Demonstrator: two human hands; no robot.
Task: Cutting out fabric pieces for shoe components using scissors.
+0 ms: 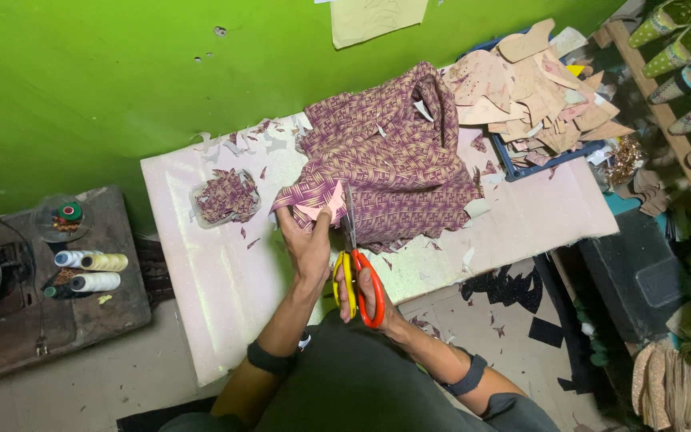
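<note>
Wide open stretch on the white foam board [225,304] to the left of the left hand [307,244], only small fabric scraps there. Further up-left sits a clear tub of fabric cut-outs [227,196], blocking that corner. Straight ahead the heaped purple woven fabric [393,156] fills the middle of the board, right up to the green wall [121,88]. Right of the scissors [355,272] a bare strip runs along the board's near edge. Beyond it, a blue tray piled with cardboard patterns [537,96] closes off the far right.

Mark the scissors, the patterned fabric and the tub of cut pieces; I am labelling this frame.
scissors [356,276], head view, orange handle loops.
patterned fabric [397,152], head view, middle of the heap.
tub of cut pieces [226,196], head view, its contents.
</note>
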